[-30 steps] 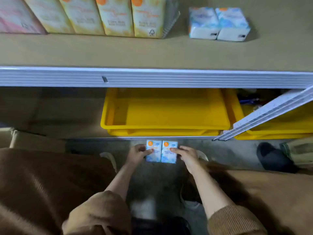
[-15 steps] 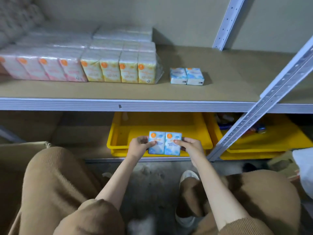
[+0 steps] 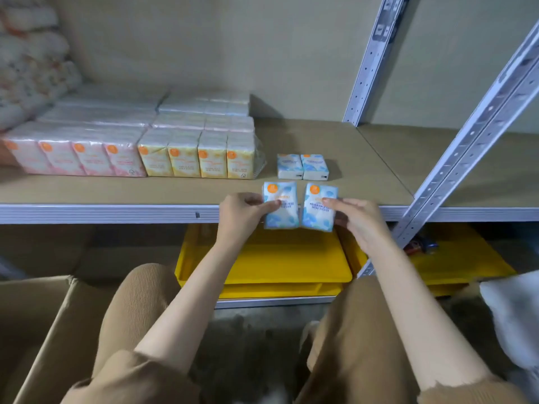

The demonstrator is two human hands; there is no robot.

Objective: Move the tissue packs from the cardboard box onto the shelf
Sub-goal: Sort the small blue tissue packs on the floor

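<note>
Nearest to me, at the lower left, is the cardboard box [image 3: 43, 322], its open flap beside the person's knee; I cannot see inside it, so I can't say how many packs remain.

Above the knees, both arms reach forward. The left hand [image 3: 242, 212] pinches the left blue pack [image 3: 280, 205] by its left edge, thumb on the printed face. The right hand [image 3: 357, 218] grips the right blue pack [image 3: 319, 206] the same way from its right side. The two packs are held side by side, almost touching at the bottom and slightly splayed at the top, right over the front edge of the shelf [image 3: 116, 212]. Neither looks set down yet. Each stands with its long axis running front to back, orange dot towards the back wall, printed face up towards the camera.

Beneath them, on the lower level, sit yellow trays [image 3: 280, 266].

Further in on the shelf board, just behind the held pair, two matching blue packs [image 3: 302, 167] already stand together, upright, short ends facing forward. To their left, along the board, are wrapped bundles of yellow packs [image 3: 198, 158] and pink packs [image 3: 78, 158], with more rows stacked behind them to the back.

My reading: one pair is placed and this second pair is about to land in front of it.
</note>
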